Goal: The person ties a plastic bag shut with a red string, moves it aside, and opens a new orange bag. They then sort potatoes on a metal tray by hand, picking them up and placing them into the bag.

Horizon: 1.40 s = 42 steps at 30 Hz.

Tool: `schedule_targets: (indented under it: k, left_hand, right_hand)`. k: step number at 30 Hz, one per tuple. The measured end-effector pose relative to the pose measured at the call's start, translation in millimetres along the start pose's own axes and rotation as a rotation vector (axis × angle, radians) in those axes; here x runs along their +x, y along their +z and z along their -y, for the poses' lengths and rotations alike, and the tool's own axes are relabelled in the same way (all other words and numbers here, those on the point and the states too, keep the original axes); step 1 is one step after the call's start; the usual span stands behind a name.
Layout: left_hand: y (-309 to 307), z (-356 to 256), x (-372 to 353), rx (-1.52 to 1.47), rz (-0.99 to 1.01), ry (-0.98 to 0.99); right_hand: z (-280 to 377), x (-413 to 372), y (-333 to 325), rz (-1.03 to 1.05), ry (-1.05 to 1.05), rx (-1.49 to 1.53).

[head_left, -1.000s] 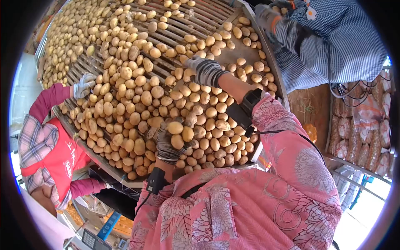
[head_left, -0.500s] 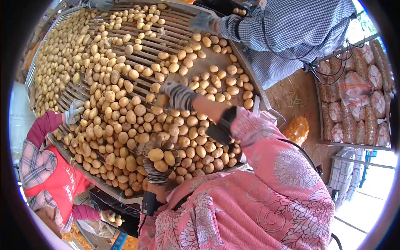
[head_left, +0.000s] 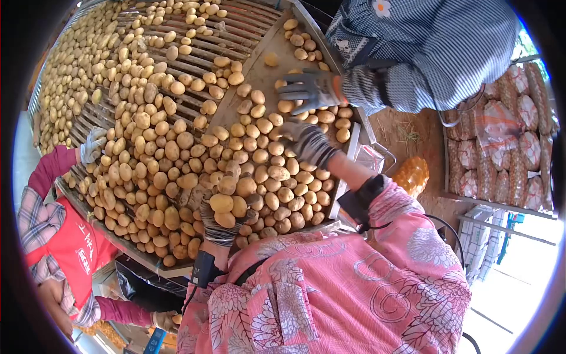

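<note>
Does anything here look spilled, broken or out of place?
Nothing clearly stands out. The potatoes are heaped unevenly on the slatted table, but I see none loose on the visible floor. One filled orange sack sits apart from the stacked sacks, perhaps normally.

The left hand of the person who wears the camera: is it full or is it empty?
Full. The left hand holds several potatoes, gathered over its palm, with gloved fingertips showing beside them.

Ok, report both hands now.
Left grey-striped gloved hand: cupping several round tan potatoes.
Right grey-striped gloved hand: among more potatoes; open or closed, can't tell.
</note>
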<state>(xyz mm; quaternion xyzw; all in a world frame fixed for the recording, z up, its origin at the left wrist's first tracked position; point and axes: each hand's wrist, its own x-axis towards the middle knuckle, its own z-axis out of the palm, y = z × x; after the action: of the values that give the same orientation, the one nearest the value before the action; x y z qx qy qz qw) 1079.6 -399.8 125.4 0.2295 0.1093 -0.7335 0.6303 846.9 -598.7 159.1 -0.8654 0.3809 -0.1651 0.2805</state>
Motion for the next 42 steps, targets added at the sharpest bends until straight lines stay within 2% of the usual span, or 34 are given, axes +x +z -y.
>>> schedule_targets:
  k: [1, 3, 4, 6, 9, 10, 11, 13, 14, 16, 18, 19, 20, 22, 24, 25, 26, 28, 30, 32, 33, 35, 36, 37, 38, 39, 40, 41, 42]
  left_hand:
    - [-3.8, -0.9, -0.7, -0.003, -0.024, 0.011]
    - [-11.7, -2.5, -1.6, 0.005, -0.084, 0.040]
    - [-14.9, -3.4, -1.2, 0.007, -0.119, 0.055]
    - [-19.4, -4.9, -2.3, 0.025, -0.203, 0.084]
    - [-20.7, -3.9, -13.4, 0.004, -0.269, 0.115]
    - [-21.1, -5.6, -22.0, -0.041, -0.101, 0.059]
    - [-17.9, -7.3, -22.7, -0.084, 0.076, 0.012]
    - [-3.6, -12.9, -38.9, -0.005, 0.174, -0.073]
    - [-0.6, -11.3, -46.1, -0.011, 0.149, -0.024]
    - [-0.1, -14.0, -62.3, -0.197, 0.436, 0.057]
    - [-49.5, -22.3, -89.9, -0.229, 0.137, 0.198]
    - [-59.1, -20.3, -101.2, -0.180, -0.025, 0.356]
    - [-18.5, -27.3, -125.5, -0.236, 0.105, 0.335]
    - [-80.0, -29.4, -154.9, -0.311, -0.036, 0.613]
    - [-73.7, -25.4, -216.1, -0.324, -0.024, 0.544]
    - [-99.6, -28.7, -233.8, -0.311, 0.025, 0.588]
    - [-93.3, -29.8, -252.1, -0.378, -0.045, 0.632]
    - [-148.1, -28.7, -288.5, -0.379, -0.194, 0.812]
    - [-122.4, -33.1, -319.8, -0.435, -0.430, 0.867]
    - [-192.3, -46.0, -349.7, -0.382, -0.017, 0.900]
    - [-214.2, -54.3, -356.2, -0.395, 0.018, 0.812]
    - [-270.0, -76.7, -381.1, -0.166, -0.342, 0.992]
    - [-321.6, -96.0, -392.4, -0.109, 0.051, 0.940]
    - [-370.5, -101.5, -405.4, -0.039, -0.511, 0.881]
    - [-347.6, -119.2, -404.1, 0.065, -1.084, 0.777]
    - [-280.4, -123.0, -387.3, -0.062, -1.225, 0.790]
    - [-226.3, -117.6, -372.6, -0.189, -1.376, 0.806]
    - [-377.4, -142.8, -424.1, 0.223, -0.800, 0.574]
    - [-327.6, -138.1, -404.6, 0.319, -0.611, 0.545]
  right_hand:
    - [-0.4, -5.2, -21.1, 0.186, 0.225, -0.030]
    - [-57.5, -29.9, -8.5, 0.134, 0.198, -0.093]
    - [-65.9, -24.7, -14.3, 0.306, 0.466, -0.216]
    - [-81.2, -35.2, -13.4, -0.100, 0.418, -0.130]
    - [-83.5, -27.8, 1.0, 0.002, 0.415, -0.175]
    - [-66.1, -21.1, -0.1, 0.098, 0.357, 0.041]
    - [-51.1, -18.6, 8.9, 0.107, 0.280, 0.017]
    - [-10.3, -16.2, 21.6, 0.101, 0.100, -0.023]
    - [3.4, -14.7, 32.3, 0.147, 0.067, -0.086]
    - [30.6, -20.2, 44.0, 0.143, -0.041, -0.204]
    - [32.0, -33.2, 60.7, 0.066, -0.103, -0.202]
    - [35.4, -36.7, 65.0, 0.092, -0.099, -0.238]
    - [36.9, -40.8, 67.1, 0.119, -0.087, -0.280]
    - [30.6, -50.6, 75.9, 0.146, -0.104, -0.378]
    - [46.4, -62.4, 78.0, 0.159, -0.018, -0.541]
    - [57.8, -63.1, 80.1, 0.221, 0.117, -0.589]
    - [63.9, -65.1, 78.5, 0.217, 0.080, -0.517]
    - [69.5, -67.9, 82.9, 0.174, 0.080, -0.548]
    - [63.1, -70.0, 91.2, 0.132, 0.075, -0.534]
    - [63.9, -75.2, 97.3, 0.104, 0.061, -0.464]
    - [59.3, -82.2, 99.9, 0.089, 0.085, -0.513]
    - [56.6, -94.3, 104.1, 0.055, 0.101, -0.625]
    - [74.5, -98.2, 99.6, 0.027, 0.164, -0.596]
    - [90.0, -100.6, 94.2, 0.044, 0.221, -0.606]
    - [105.3, -99.7, 91.0, 0.125, 0.237, -0.706]
    - [128.2, -102.9, 84.4, 0.174, 0.185, -0.729]
    - [145.0, -107.0, 80.7, 0.203, 0.217, -0.599]
    - [127.8, -115.4, 92.9, 0.216, 0.059, -0.632]
    - [132.2, -120.6, 96.5, 0.261, 0.029, -0.555]
